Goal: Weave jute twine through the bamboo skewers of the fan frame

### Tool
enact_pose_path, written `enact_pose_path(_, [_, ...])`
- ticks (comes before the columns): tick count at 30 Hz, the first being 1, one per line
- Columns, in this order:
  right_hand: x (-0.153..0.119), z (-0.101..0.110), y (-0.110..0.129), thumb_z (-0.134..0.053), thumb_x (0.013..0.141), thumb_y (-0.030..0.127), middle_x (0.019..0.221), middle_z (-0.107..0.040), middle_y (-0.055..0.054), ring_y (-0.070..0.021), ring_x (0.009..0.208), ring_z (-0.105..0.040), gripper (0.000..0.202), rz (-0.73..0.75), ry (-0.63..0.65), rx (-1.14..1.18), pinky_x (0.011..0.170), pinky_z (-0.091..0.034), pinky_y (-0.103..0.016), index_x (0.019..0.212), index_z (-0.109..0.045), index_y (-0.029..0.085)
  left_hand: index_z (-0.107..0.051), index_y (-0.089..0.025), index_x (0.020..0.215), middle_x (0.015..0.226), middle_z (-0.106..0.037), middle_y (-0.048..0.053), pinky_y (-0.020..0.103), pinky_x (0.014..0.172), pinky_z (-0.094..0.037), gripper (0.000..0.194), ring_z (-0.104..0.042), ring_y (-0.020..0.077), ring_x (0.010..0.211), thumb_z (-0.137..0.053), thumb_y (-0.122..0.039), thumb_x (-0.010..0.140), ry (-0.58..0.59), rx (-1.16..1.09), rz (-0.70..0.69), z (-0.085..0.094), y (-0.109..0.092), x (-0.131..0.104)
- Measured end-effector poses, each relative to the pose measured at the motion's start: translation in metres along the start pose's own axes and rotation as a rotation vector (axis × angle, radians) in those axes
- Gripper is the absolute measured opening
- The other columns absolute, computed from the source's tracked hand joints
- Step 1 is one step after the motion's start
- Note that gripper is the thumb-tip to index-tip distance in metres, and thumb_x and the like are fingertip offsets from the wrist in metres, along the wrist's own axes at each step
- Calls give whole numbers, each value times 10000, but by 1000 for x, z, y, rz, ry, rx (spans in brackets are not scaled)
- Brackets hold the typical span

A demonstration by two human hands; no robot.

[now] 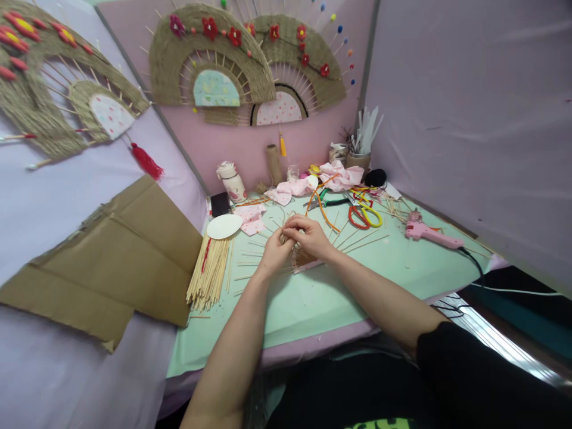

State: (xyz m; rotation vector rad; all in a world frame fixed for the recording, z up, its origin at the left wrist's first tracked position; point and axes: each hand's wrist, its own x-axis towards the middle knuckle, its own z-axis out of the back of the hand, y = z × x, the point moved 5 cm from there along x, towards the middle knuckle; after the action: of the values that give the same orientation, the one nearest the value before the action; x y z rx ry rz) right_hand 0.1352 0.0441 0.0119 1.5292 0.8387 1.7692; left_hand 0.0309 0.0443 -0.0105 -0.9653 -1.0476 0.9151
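My left hand (274,251) and my right hand (309,235) meet over the middle of the table, fingertips pinched together. Whatever lies between the fingers is too small and covered to make out. Under them rests a half-round fan frame (306,260) with a brown cardboard base. Thin wooden sticks (364,241) fan out from it to both sides, and my hands hide its upper part. Left of the frame lies a thick bundle of wooden sticks (209,275), with a white oval disc (224,226) over its top end.
Behind my hands lie red-handled scissors (358,218), yellow-handled scissors (372,215), green-handled pliers (328,202) and pink cloth (342,176). A pink glue gun (433,234) with a cord rests at right. Folded cardboard (120,262) leans at left; a bottle (232,182) stands behind. Woven fans (210,56) hang above.
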Motion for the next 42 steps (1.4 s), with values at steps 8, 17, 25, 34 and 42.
enact_pose_path(8, [-2, 3, -3, -590, 750, 262, 770, -615, -22, -140, 751, -550, 99, -90, -104, 37, 739, -429, -286, 705, -607, 176, -600, -128, 948, 915, -639, 72, 279, 803, -438, 300, -572, 165, 879, -482, -379, 834, 25, 107, 0, -1, 6, 0])
enact_pose_path(17, [2, 3, -1, -636, 716, 283, 826, -602, -34, -127, 741, -539, 131, -120, 30, -12, 702, -432, -270, 767, -636, 162, -569, -148, 999, 940, -629, 83, 245, 581, -486, 438, -598, 155, 734, -378, -515, 857, -30, 145, 56, 1, 13, -4])
enact_pose_path(25, [1, -1, -4, -643, 716, 251, 834, -610, -42, -123, 743, -536, 128, -83, 152, -123, 707, -431, -265, 801, -659, 156, -563, -155, 1085, 961, -665, 120, 328, 741, -455, 327, -627, 232, 871, -361, -307, 878, -117, 699, 115, 8, 12, -4])
enact_pose_path(34, [2, 5, -5, -595, 742, 287, 691, -595, 2, -94, 629, -491, 146, -129, 175, -126, 599, -385, -227, 754, -633, 147, -598, -170, 983, 905, -671, 99, 307, 751, -428, 265, -612, 227, 890, -427, -319, 847, -81, 740, 106, 4, 1, -7])
enact_pose_path(42, [5, 16, -11, -615, 730, 362, 662, -602, -1, -99, 600, -497, 238, -218, 221, -42, 575, -379, -235, 782, -669, 136, -504, -167, 1203, 1199, -583, 93, 294, 936, -390, 417, -527, 172, 1113, -449, -389, 854, -7, 7, 52, 14, -4, -1])
